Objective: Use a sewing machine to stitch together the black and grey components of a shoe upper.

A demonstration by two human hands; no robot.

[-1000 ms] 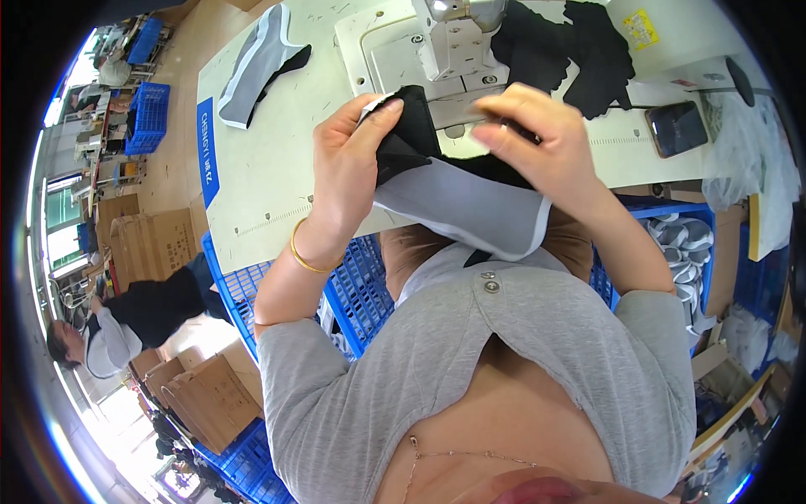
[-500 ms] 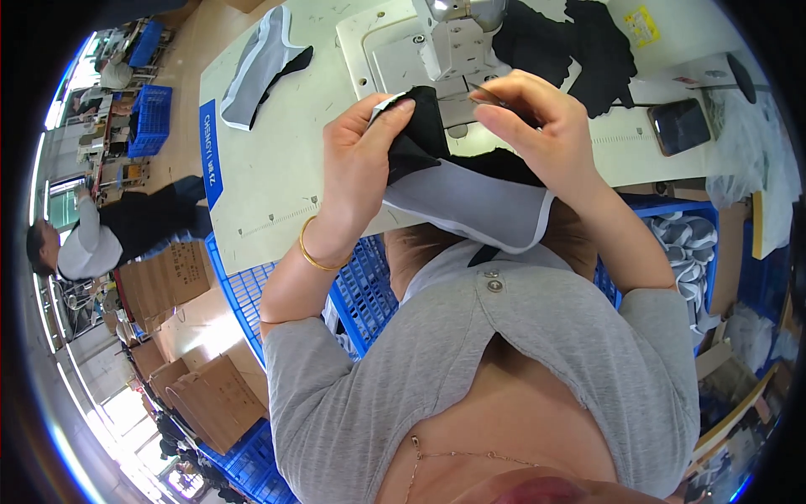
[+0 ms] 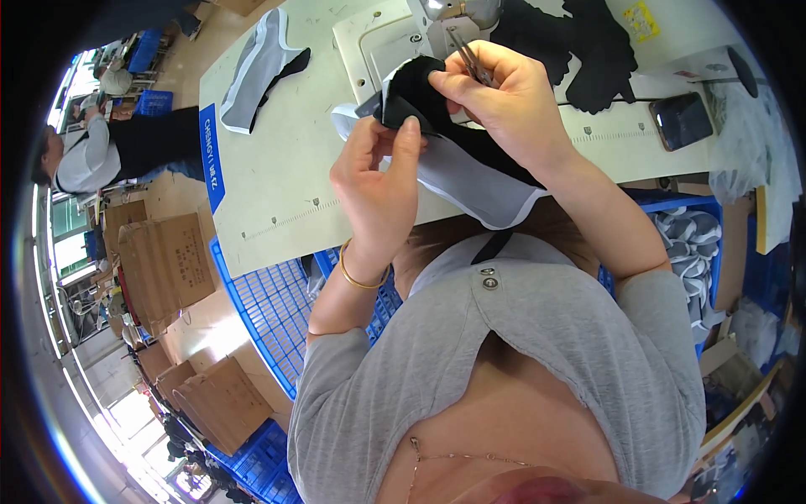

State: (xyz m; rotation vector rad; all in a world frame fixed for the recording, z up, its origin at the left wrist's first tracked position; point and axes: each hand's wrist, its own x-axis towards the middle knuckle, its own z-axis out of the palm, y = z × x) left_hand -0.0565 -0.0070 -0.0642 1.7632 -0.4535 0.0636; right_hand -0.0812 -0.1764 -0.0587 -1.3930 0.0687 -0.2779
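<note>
A grey and black fabric piece (image 3: 472,183) with white edging hangs between my hands over the table's near edge, its lower end near my lap. My left hand (image 3: 376,181) is closed, pinching the black part at its left edge between thumb and fingers. Against the upper black edge, my right hand (image 3: 519,105) has its thumb and finger pressed together. Metal thread snips (image 3: 470,57) are tucked in that same right hand, their points sticking up past the fingers. Just beyond stands the sewing machine (image 3: 384,52), partly hidden by the fabric and my right hand.
Another grey and black piece (image 3: 262,71) lies at the table's left. Black fabric pieces (image 3: 592,55) and a phone (image 3: 682,122) are on the right. Blue baskets (image 3: 267,315) stand below; the right one contains grey-white pieces (image 3: 684,252). A person (image 3: 126,151) stands at far left.
Both hands have moved the fabric up toward the machine, and its black edge is now turned up. My right hand, apart from the edge before, now pinches it. The snips' points have swung upward.
</note>
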